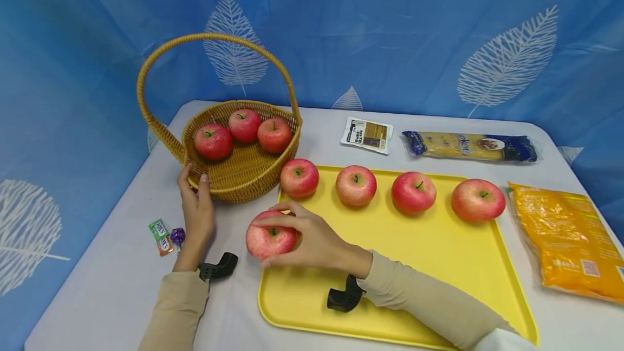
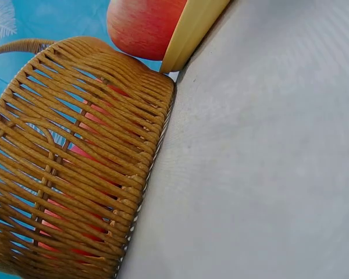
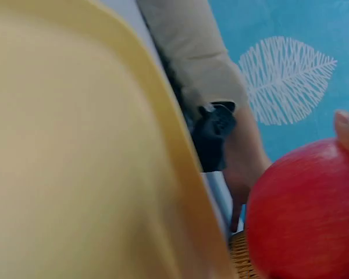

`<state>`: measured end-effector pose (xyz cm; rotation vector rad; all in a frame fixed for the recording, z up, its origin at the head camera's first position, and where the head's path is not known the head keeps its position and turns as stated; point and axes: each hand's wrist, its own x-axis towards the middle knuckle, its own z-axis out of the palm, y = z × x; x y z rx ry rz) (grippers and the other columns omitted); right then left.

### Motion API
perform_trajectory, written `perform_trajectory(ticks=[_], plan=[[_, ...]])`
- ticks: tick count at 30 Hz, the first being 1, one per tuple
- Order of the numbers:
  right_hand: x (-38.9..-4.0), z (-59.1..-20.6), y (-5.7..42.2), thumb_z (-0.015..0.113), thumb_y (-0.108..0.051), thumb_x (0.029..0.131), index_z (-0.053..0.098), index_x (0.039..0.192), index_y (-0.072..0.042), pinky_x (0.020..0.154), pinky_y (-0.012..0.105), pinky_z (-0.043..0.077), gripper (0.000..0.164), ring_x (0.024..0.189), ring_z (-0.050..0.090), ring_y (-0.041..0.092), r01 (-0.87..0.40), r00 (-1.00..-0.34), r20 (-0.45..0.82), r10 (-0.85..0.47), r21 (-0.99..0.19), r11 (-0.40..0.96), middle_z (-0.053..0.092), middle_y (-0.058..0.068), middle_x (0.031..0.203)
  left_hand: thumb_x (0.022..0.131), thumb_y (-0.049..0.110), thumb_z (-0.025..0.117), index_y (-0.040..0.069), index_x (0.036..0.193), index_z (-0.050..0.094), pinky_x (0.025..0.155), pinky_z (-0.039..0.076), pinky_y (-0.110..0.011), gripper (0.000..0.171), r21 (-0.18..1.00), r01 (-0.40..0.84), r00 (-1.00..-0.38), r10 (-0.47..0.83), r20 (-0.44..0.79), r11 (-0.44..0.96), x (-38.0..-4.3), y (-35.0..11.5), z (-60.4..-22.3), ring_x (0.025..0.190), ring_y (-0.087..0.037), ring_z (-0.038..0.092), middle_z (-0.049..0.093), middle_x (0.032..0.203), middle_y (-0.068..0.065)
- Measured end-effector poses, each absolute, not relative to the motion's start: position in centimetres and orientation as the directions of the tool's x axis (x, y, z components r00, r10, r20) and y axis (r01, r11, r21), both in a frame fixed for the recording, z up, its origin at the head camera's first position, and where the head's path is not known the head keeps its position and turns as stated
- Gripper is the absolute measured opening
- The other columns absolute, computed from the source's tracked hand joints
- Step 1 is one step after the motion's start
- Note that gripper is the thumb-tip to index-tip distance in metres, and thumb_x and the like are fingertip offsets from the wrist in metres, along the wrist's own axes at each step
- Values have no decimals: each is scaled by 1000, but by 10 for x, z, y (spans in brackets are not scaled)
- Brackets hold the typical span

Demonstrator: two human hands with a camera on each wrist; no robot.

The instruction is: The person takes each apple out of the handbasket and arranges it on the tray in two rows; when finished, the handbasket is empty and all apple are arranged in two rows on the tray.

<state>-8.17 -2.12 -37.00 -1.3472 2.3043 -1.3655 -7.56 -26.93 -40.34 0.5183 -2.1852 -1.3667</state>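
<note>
My right hand (image 1: 312, 237) grips a red apple (image 1: 271, 236) above the left edge of the yellow tray (image 1: 370, 286), thumb on the near side and fingers over the far side. In the right wrist view this apple (image 3: 308, 215) looms large, a fingertip on it. On the left, my left hand (image 1: 197, 213) holds the near rim of a woven basket (image 1: 244, 191) with a tall hoop handle. Three apples (image 1: 213, 141) lie inside the basket. The left wrist view shows the basket's slatted side (image 2: 75, 157) close up, with red apples behind the gaps.
Several apples (image 1: 356, 185) line the tray's far edge. Behind the tray lie a small white packet (image 1: 366, 135) and a long wrapped snack pack (image 1: 470, 147). An orange bag (image 1: 570, 242) lies to the right. Small sweet packets (image 1: 161, 237) and a purple-wrapped lollipop (image 1: 177, 236) sit beside my left wrist.
</note>
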Motion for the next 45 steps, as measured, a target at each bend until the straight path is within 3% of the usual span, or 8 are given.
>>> perform_trajectory(ticks=[6, 16, 20, 25, 27, 34, 41, 45], plan=[[-70, -382, 1, 72, -57, 63, 52, 117, -45, 80, 19, 46, 59, 96, 52, 1, -602, -606, 169, -777, -736, 309, 43, -13, 117, 98, 32, 33, 17, 141, 19, 114, 13, -42, 48, 906, -64, -802, -562, 203, 418, -75, -268, -402, 139, -20, 13, 17, 151, -6], [-60, -389, 4, 64, -65, 66, 45, 122, -49, 73, 21, 45, 61, 90, 54, 1, -632, -632, 157, -759, -670, 388, 42, -15, 118, 98, 21, 32, 4, 139, 19, 114, 9, -42, 47, 919, -46, -809, -554, 196, 392, -69, -250, -376, 140, -26, 11, 16, 150, -15], [-60, -393, 4, 60, -66, 70, 42, 128, -43, 75, 23, 47, 65, 98, 54, 2, -713, -579, 212, -788, -599, 363, 44, -13, 122, 98, 22, 32, 4, 139, 19, 113, 16, -44, 47, 917, -57, -808, -558, 190, 394, -66, -246, -371, 136, -30, 22, 18, 149, -17], [-60, -395, 5, 56, -67, 72, 32, 138, -31, 90, 26, 46, 79, 115, 47, 3, -751, -537, 226, -813, -567, 338, 41, -13, 131, 98, 22, 32, 3, 139, 19, 113, 14, -44, 47, 914, -50, -806, -557, 201, 402, -65, -246, -370, 138, -28, 18, 17, 149, -17], [-60, -395, 6, 56, -68, 71, 27, 140, -30, 92, 26, 45, 84, 118, 45, 2, -740, -536, 211, -817, -584, 334, 39, -12, 134, 98, 22, 32, 2, 139, 19, 114, 11, -43, 47, 915, -38, -807, -552, 208, 401, -65, -246, -370, 139, -26, 12, 16, 149, -16], [-62, -393, 8, 55, -70, 71, 16, 144, -26, 93, 27, 45, 93, 117, 47, 5, -703, -530, 146, -835, -626, 337, 39, -7, 136, 98, 22, 31, 2, 139, 18, 114, 9, -44, 47, 920, -22, -811, -545, 212, 392, -65, -247, -371, 140, -27, 11, 16, 150, -16], [-69, -384, 13, 59, -70, 67, 20, 142, -29, 94, 31, 44, 95, 118, 47, 8, -651, -570, 91, -817, -657, 381, 36, -9, 138, 98, 22, 31, 2, 139, 18, 114, 9, -44, 47, 916, -41, -813, -547, 201, 398, -64, -246, -369, 140, -27, 11, 15, 150, -17], [-76, -379, 17, 63, -63, 70, 25, 141, -26, 91, 30, 45, 88, 112, 49, 10, -637, -584, 102, -805, -672, 377, 42, -6, 134, 98, 21, 32, 2, 139, 18, 114, 10, -44, 48, 916, -37, -812, -547, 205, 399, -66, -249, -373, 140, -28, 12, 15, 150, -17]])
